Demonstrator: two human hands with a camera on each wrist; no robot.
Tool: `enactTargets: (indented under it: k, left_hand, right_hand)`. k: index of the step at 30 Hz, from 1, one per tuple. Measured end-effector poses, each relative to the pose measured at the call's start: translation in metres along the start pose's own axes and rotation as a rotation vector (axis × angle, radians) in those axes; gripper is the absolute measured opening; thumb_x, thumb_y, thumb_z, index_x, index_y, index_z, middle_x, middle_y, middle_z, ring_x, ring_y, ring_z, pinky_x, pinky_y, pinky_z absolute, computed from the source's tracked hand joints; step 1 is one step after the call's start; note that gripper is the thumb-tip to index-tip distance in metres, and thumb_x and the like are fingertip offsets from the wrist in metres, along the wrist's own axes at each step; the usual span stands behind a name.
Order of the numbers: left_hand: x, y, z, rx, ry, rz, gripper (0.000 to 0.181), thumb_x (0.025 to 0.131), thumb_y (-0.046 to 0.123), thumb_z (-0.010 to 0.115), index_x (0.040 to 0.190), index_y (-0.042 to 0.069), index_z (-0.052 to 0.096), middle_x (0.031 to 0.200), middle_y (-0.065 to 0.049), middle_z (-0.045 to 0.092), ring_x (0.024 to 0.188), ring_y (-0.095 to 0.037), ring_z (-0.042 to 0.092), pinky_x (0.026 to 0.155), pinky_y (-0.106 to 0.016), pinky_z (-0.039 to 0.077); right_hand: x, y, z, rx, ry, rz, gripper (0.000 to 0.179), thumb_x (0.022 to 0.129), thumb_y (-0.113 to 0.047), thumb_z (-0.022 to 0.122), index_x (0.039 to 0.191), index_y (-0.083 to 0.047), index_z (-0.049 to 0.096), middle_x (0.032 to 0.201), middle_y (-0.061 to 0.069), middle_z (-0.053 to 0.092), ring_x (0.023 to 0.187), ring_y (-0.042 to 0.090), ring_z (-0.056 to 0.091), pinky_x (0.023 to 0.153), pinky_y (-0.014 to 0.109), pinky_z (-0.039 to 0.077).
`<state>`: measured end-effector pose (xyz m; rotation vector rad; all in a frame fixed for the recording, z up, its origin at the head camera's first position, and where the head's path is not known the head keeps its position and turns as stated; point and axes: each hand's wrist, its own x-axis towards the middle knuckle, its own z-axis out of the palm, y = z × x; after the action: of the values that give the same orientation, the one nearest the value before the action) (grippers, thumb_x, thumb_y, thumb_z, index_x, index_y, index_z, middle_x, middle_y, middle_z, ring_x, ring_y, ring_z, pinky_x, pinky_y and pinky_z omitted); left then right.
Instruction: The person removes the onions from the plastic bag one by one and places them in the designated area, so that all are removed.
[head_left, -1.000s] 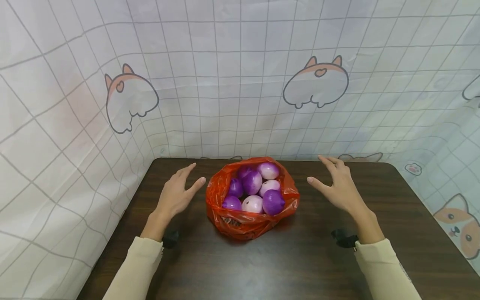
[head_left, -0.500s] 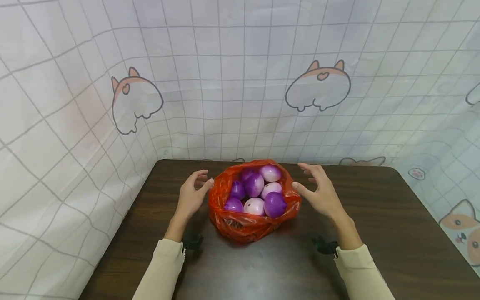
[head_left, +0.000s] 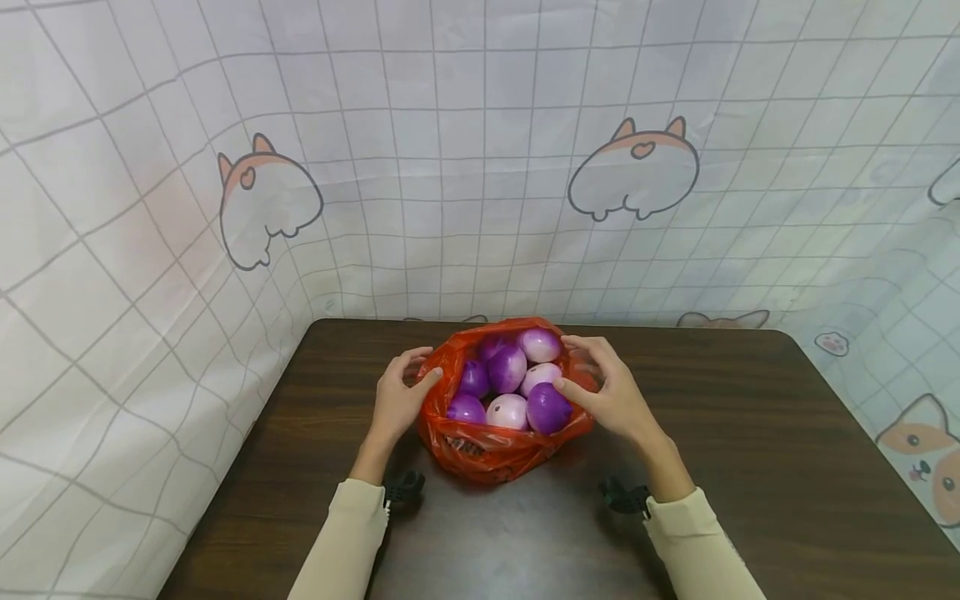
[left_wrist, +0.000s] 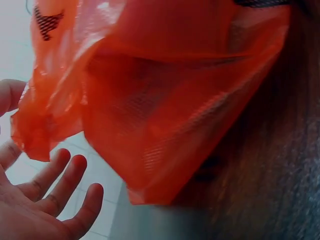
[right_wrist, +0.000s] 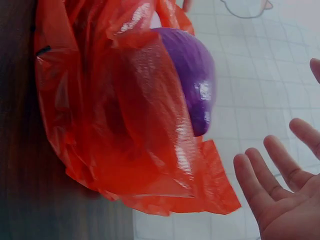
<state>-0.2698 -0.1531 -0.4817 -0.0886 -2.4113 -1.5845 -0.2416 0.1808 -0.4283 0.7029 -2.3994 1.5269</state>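
Red bag (head_left: 487, 462): mouth up, packed with onions (head_left: 507, 412), towards the worktop's (head_left: 750, 417) far edge.
Left grip (head_left: 397, 400): wide at the bag's left side, contact unclear.
Right grip (head_left: 618, 396): wide by the right rim.
Reach: apparently the step; next calls for gathering slack plastic evenly.
Far edge: gridded sheet (head_left: 480, 225) behind; roomier right and nearward.

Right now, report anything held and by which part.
Whether the left hand grips the left rim of the red plastic bag cannot be told. The right hand holds nothing.
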Motion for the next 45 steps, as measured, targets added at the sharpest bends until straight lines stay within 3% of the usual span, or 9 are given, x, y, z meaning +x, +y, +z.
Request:
enactTargets:
  k: [4, 13, 21, 25, 31, 38, 45]
  left_hand:
    - [-0.001, -0.003, 0.002, -0.012, 0.007, 0.010, 0.037, 0.086, 0.038, 0.070, 0.121, 0.029, 0.064, 0.116, 0.001, 0.059, 0.106, -0.021, 0.059, 0.085, -0.042, 0.052]
    - [-0.002, -0.007, 0.001, 0.005, 0.005, 0.037, 0.043, 0.086, 0.038, 0.072, 0.126, 0.029, 0.061, 0.117, -0.001, 0.060, 0.103, -0.023, 0.061, 0.083, -0.042, 0.054]
    - [-0.001, -0.007, 0.004, 0.010, 0.012, 0.039, 0.046, 0.085, 0.036, 0.072, 0.129, 0.026, 0.059, 0.115, -0.006, 0.062, 0.094, -0.024, 0.062, 0.079, -0.039, 0.054]
    - [-0.001, -0.009, 0.003, 0.013, 0.007, 0.038, 0.046, 0.086, 0.037, 0.072, 0.129, 0.028, 0.058, 0.114, -0.004, 0.062, 0.091, -0.023, 0.061, 0.076, -0.036, 0.054]
    - [0.000, -0.012, 0.003, 0.014, -0.025, 0.061, 0.047, 0.087, 0.038, 0.070, 0.131, 0.031, 0.057, 0.116, -0.002, 0.061, 0.092, -0.022, 0.059, 0.075, -0.035, 0.053]
    - [0.000, -0.016, 0.005, 0.024, -0.079, 0.095, 0.042, 0.086, 0.041, 0.070, 0.127, 0.036, 0.060, 0.116, 0.001, 0.062, 0.097, -0.020, 0.057, 0.079, -0.035, 0.052]
    - [0.001, -0.020, 0.007, -0.001, -0.133, 0.058, 0.041, 0.084, 0.044, 0.072, 0.122, 0.035, 0.063, 0.125, 0.001, 0.060, 0.107, -0.022, 0.058, 0.089, -0.042, 0.053]
  right_hand:
    - [-0.001, 0.009, 0.006, 0.031, -0.034, 0.002, 0.055, 0.085, -0.025, 0.074, 0.133, -0.031, 0.050, 0.127, -0.005, 0.051, 0.118, 0.026, 0.053, 0.099, 0.047, 0.048]
    - [-0.003, 0.014, 0.011, -0.044, -0.130, 0.024, 0.060, 0.085, -0.032, 0.073, 0.138, -0.034, 0.045, 0.131, 0.003, 0.053, 0.121, 0.031, 0.053, 0.099, 0.051, 0.048]
    - [-0.005, 0.017, 0.009, -0.103, -0.197, 0.088, 0.061, 0.084, -0.037, 0.073, 0.138, -0.031, 0.046, 0.131, 0.011, 0.052, 0.120, 0.031, 0.054, 0.094, 0.051, 0.051]
    - [-0.005, 0.022, 0.012, -0.110, -0.225, 0.097, 0.068, 0.082, -0.038, 0.075, 0.141, -0.024, 0.045, 0.132, 0.011, 0.051, 0.122, 0.030, 0.053, 0.094, 0.053, 0.050]
    - [-0.006, 0.031, 0.018, -0.118, -0.240, 0.073, 0.071, 0.078, -0.034, 0.080, 0.139, -0.023, 0.046, 0.130, 0.006, 0.052, 0.118, 0.023, 0.051, 0.092, 0.048, 0.052]
    - [-0.007, 0.040, 0.019, -0.098, -0.255, 0.045, 0.072, 0.075, -0.026, 0.083, 0.138, -0.018, 0.048, 0.131, 0.009, 0.048, 0.117, 0.027, 0.050, 0.088, 0.046, 0.052]
    - [-0.007, 0.047, 0.017, -0.124, -0.307, 0.035, 0.072, 0.073, -0.035, 0.084, 0.135, -0.022, 0.049, 0.127, 0.002, 0.044, 0.114, 0.021, 0.049, 0.087, 0.036, 0.052]
